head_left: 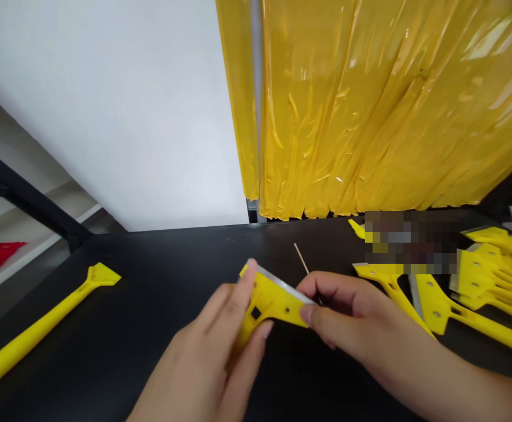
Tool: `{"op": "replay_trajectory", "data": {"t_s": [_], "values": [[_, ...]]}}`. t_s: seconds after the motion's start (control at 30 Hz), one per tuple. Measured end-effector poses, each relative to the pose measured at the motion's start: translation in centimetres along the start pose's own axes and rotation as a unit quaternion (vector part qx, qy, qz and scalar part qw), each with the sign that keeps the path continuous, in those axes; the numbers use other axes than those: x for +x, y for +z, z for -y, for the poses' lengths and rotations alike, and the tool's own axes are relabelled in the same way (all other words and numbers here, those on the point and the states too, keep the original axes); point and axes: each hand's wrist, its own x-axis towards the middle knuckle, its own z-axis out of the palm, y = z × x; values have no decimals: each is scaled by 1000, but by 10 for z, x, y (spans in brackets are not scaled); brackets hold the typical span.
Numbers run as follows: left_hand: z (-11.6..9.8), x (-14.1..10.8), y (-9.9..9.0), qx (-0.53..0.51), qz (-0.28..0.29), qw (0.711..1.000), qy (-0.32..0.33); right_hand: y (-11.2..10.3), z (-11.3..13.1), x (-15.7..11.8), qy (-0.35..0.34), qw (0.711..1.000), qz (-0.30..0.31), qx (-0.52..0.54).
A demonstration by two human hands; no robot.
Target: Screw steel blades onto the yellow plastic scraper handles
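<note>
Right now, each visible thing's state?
Yellow plastic scraper with metal blade: held, tilted.
Bare left hand: gripping it.
Bare right hand: pinching its right end.
Thin tan stick: partly hidden.
Long yellow plastic scraper at left: lying, no blade visible.
Yellow bladed scrapers at right: lying, some overlapping.
Glossy yellow sheeting: creased.
</note>
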Motion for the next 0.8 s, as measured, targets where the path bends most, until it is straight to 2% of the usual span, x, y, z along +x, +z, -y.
{"op": "replay_trajectory", "data": {"t_s": [0.03, 0.1, 0.17, 0.27, 0.37, 0.47, 0.8], "values": [[-1, 4, -1, -76, -19, 996, -50, -4, 0, 2, -9, 1000, -6, -7], [-3, 10, -1, -235, -22, 961, -144, -11, -1, 7, -29, 999, 0, -20], [-4, 14, 0, -342, 34, 916, -208, -15, -2, 11, -47, 998, 15, -32], [-5, 12, 5, -383, 115, 876, -270, -15, -4, 15, -64, 996, 48, -49], [-5, 7, 10, -379, 123, 871, -289, -12, -5, 15, -71, 993, 74, -55], [-6, 5, 12, -372, 125, 871, -296, -11, -6, 15, -67, 993, 75, -56], [-10, 5, 14, -361, 97, 866, -332, -14, -13, 19, -72, 991, 92, -67]]}}
